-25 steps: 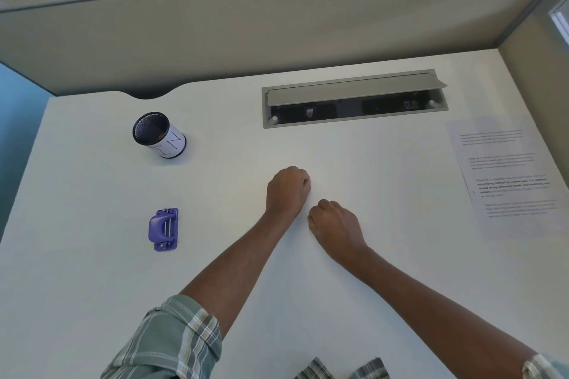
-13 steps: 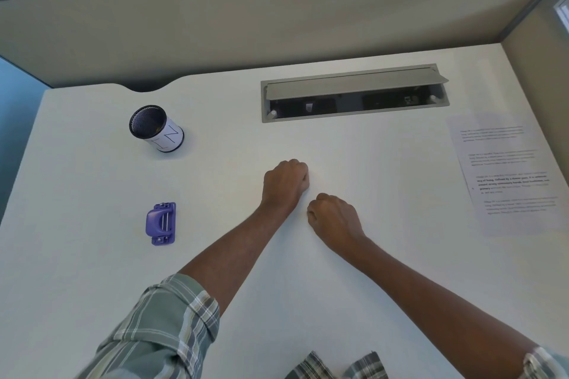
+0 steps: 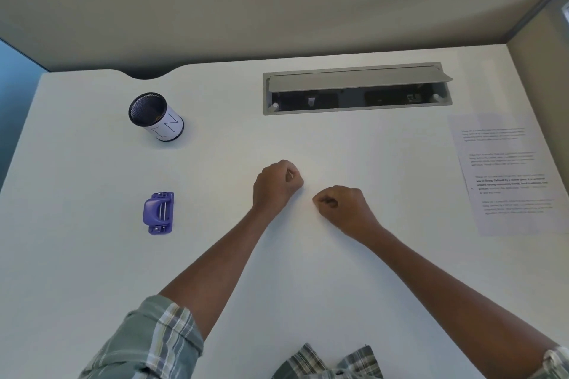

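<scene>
Left hand (image 3: 277, 183): fist, fingers curled tight under, knuckles up, resting on the table (image 3: 92, 271). Nothing visible in the grip.
Right hand (image 3: 341, 206): same, a closed fist with the thumb tucked across, holding nothing. It sits just beside the left hand and slightly nearer the body; the two are close but apart.

Nearest things, working outward:
- Purple hole punch (image 3: 159, 213): directly to the left of the left hand, level with the wrist, with bare table between. It lies flat, its long axis running away from the body, roughly parallel to the forearm. The left hand is clearly the nearer one; the right hand would have to cross over it.
- Printed sheet of paper (image 3: 508, 175): to the right of the right hand, well apart, flat, long edge running away from the body. The right hand is nearer.
- Black mesh pen cup (image 3: 157, 117) with a white label: beyond and left of the left hand, past the punch, upright, and it looks empty.
- Cable hatch (image 3: 357, 91): beyond both hands, lid raised.

Judgement: neither hand is engaged. A sideways reach left with the left hand would meet the punch across its short width, which suits a grasp from above.
</scene>
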A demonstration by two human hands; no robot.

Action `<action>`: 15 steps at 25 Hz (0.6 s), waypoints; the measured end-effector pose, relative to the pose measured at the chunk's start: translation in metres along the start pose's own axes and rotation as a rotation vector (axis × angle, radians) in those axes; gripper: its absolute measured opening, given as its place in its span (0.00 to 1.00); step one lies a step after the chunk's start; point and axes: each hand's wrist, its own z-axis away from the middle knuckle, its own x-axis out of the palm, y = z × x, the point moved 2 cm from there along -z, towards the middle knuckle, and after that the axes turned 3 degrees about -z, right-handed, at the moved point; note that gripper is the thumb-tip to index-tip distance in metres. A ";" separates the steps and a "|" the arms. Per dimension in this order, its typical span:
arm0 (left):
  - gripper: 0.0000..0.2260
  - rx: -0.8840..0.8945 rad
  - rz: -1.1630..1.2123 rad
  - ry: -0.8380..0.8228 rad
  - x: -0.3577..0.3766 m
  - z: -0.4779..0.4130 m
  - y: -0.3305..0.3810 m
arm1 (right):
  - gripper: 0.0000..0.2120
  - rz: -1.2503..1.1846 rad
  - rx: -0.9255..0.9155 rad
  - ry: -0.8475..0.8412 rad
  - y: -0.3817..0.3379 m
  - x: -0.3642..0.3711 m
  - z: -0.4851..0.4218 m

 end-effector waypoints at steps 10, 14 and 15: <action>0.05 -0.315 0.332 0.005 0.022 0.079 -0.035 | 0.09 0.433 -0.322 -0.088 -0.009 0.011 0.001; 0.05 -0.309 0.372 0.022 0.024 0.087 -0.036 | 0.08 0.311 -0.258 -0.061 -0.010 0.004 0.000; 0.05 -0.305 0.371 0.023 0.023 0.088 -0.036 | 0.07 0.307 -0.242 -0.062 -0.012 0.003 0.000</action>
